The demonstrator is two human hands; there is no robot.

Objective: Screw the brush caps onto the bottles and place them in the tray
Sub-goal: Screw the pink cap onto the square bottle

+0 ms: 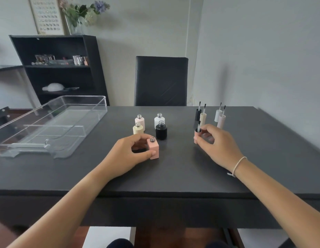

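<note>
Two hands: left hand [127, 154] grips pink bottle [153, 149], right hand [217, 145] pink cap [197, 136].

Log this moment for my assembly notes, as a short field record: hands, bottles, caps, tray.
left hand: grips the pink bottle, upright on the table
right hand: holds the pink brush cap, brush pointing up
other bottles: four uncapped, upright: pale pink, yellow, white, black
other caps: four standing brush-up: black, cream, white, pale pink
tray: clear, on the table's left, holds no bottles
</note>
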